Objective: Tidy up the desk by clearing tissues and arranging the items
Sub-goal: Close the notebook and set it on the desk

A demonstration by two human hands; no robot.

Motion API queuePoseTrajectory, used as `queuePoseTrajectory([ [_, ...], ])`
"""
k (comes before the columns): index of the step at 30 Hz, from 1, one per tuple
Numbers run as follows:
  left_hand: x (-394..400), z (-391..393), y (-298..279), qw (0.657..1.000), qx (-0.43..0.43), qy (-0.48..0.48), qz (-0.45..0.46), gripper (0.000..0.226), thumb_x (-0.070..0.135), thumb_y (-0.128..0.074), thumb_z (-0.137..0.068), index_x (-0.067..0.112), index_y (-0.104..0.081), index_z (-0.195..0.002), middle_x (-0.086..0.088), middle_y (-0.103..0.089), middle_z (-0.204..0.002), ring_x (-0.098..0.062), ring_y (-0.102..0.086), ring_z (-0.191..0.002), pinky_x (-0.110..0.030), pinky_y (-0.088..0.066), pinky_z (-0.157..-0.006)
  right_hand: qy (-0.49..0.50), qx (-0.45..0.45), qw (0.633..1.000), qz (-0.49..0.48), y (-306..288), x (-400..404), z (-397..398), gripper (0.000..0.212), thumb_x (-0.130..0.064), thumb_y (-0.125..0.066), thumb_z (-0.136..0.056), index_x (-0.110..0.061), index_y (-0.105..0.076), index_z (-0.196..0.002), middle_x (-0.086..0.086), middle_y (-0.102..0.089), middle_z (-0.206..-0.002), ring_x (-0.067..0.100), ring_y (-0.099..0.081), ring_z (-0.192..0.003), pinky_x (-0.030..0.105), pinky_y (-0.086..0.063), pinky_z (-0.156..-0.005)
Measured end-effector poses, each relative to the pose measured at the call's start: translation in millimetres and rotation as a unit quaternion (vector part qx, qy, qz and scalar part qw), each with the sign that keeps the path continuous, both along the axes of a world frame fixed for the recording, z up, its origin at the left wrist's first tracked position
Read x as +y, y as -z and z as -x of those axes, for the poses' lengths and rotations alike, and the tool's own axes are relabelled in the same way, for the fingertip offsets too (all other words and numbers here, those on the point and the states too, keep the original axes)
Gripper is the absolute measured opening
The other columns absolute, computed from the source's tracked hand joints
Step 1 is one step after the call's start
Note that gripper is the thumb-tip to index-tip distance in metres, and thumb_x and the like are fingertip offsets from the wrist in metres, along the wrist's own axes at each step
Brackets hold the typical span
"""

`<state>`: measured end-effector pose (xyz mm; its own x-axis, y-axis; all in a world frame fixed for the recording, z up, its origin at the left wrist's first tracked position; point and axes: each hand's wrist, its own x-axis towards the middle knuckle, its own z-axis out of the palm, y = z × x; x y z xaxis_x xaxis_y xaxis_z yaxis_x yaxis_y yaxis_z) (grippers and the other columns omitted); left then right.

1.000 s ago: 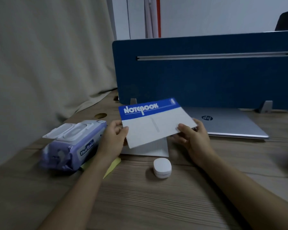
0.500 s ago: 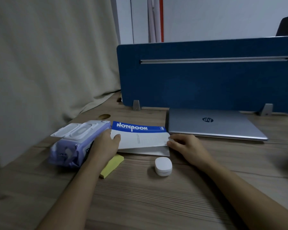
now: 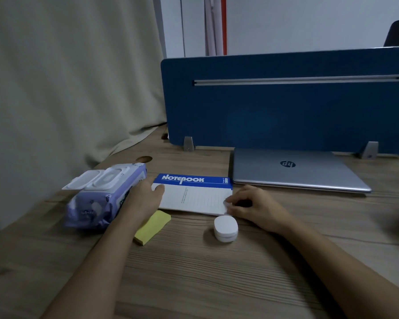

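Observation:
A blue-and-white notebook [image 3: 194,194] lies flat on the wooden desk [image 3: 194,272], just left of a closed silver laptop [image 3: 293,169]. My left hand [image 3: 145,199] rests on the notebook's left edge with the thumb on the page. My right hand [image 3: 251,206] pinches its near right corner. A purple wet-wipes pack [image 3: 101,196] lies to the left, touching my left hand. A yellow sticky-note pad [image 3: 153,226] sits partly under my left wrist. A small white oval case [image 3: 225,228] lies in front of the notebook.
A blue partition screen [image 3: 286,100] stands along the back of the desk on metal clamps. A beige curtain [image 3: 67,77] hangs at the left. A round cable hole [image 3: 144,159] is behind the wipes pack.
The notebook, held up and tilted a second ago, has been lowered flat onto the desk beside the laptop. Both hands came down with it and stay at its edges.

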<state>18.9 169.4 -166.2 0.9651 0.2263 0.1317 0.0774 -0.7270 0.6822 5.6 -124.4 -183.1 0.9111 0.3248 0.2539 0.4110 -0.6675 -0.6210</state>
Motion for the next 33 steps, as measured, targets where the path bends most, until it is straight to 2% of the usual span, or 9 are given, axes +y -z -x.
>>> queuePoseTrajectory([
  [7,3,4,0,0.997,0.022,0.07,0.008,0.052,0.025,-0.052,-0.09,0.032,-0.041,-0.141,0.012,-0.056,-0.104,-0.002,-0.055,-0.087,-0.025,-0.048,-0.063,-0.012,0.016,0.999,0.03,-4,-5,3,0.044,-0.036,-0.081,-0.073,-0.026,-0.069,-0.115,-0.014,-0.056,-0.098,0.001,-0.058,-0.09,0.009,-0.044,-0.078],
  [9,3,4,1,0.996,0.036,0.083,-0.003,0.063,0.031,-0.058,-0.087,0.035,-0.034,-0.145,0.01,-0.055,-0.113,0.002,-0.051,-0.087,-0.022,-0.044,-0.062,-0.005,0.007,0.999,0.04,-4,-4,4,0.045,-0.038,-0.08,-0.073,-0.026,-0.069,-0.115,-0.014,-0.056,-0.098,0.003,-0.058,-0.09,0.016,-0.047,-0.081],
  [11,3,4,1,0.994,0.045,0.095,-0.025,0.071,0.042,-0.064,-0.084,0.037,-0.031,-0.147,0.004,-0.054,-0.132,-0.002,-0.051,-0.095,-0.024,-0.044,-0.071,0.011,-0.013,0.999,0.046,-3,-3,4,0.043,-0.04,-0.079,-0.073,-0.026,-0.069,-0.112,-0.013,-0.057,-0.097,0.004,-0.058,-0.088,0.018,-0.047,-0.078],
  [14,4,3,1,0.992,0.061,0.094,-0.06,0.093,0.066,-0.069,-0.07,0.039,-0.027,-0.148,0.0,-0.042,-0.149,-0.023,-0.04,-0.131,-0.04,-0.039,-0.1,0.045,-0.049,0.996,0.054,0,-4,2,0.039,-0.045,-0.078,-0.073,-0.027,-0.07,-0.106,-0.009,-0.06,-0.094,0.006,-0.057,-0.083,0.015,-0.039,-0.068],
  [18,1,4,1,0.987,0.077,0.103,-0.094,0.112,0.074,-0.072,-0.054,0.044,-0.021,-0.148,-0.001,-0.039,-0.151,-0.026,-0.033,-0.136,-0.046,-0.035,-0.108,0.068,-0.071,0.993,0.063,3,-4,0,0.033,-0.043,-0.077,-0.076,-0.027,-0.071,-0.104,-0.006,-0.065,-0.096,0.01,-0.058,-0.084,0.021,-0.043,-0.07],
  [23,1,3,3,0.99,0.052,0.091,-0.095,0.106,0.068,-0.076,-0.055,0.045,-0.025,-0.145,0.0,-0.046,-0.145,-0.025,-0.041,-0.129,-0.043,-0.04,-0.102,0.072,-0.079,0.993,0.054,6,-5,-2,0.032,-0.035,-0.077,-0.08,-0.024,-0.072,-0.109,-0.006,-0.069,-0.104,0.009,-0.061,-0.09,0.02,-0.046,-0.078],
  [27,0,2,4,0.993,0.018,0.087,-0.074,0.086,0.053,-0.08,-0.065,0.04,-0.038,-0.139,0.005,-0.054,-0.135,-0.012,-0.044,-0.105,-0.032,-0.038,-0.079,0.06,-0.082,0.993,0.052,6,-6,-3,0.031,-0.031,-0.075,-0.081,-0.026,-0.071,-0.111,-0.008,-0.068,-0.105,0.006,-0.061,-0.09,0.015,-0.045,-0.078],
  [29,-1,2,6,0.995,0.004,0.073,-0.071,0.08,0.042,-0.079,-0.074,0.034,-0.038,-0.142,0.002,-0.052,-0.139,-0.015,-0.047,-0.11,-0.031,-0.036,-0.081,0.038,-0.081,0.995,0.052,6,-4,-2,0.027,-0.028,-0.073,-0.083,-0.027,-0.071,-0.11,-0.011,-0.067,-0.102,0.001,-0.06,-0.088,0.007,-0.04,-0.074],
  [33,-6,1,9,0.997,-0.034,0.042,-0.055,0.07,0.026,-0.075,-0.082,0.026,-0.041,-0.143,-0.003,-0.051,-0.14,-0.023,-0.047,-0.123,-0.032,-0.033,-0.085,0.001,-0.075,0.996,0.043,5,-1,-2,0.022,-0.022,-0.069,-0.085,-0.028,-0.072,-0.106,-0.018,-0.068,-0.096,-0.002,-0.06,-0.088,0.005,-0.042,-0.075],
])
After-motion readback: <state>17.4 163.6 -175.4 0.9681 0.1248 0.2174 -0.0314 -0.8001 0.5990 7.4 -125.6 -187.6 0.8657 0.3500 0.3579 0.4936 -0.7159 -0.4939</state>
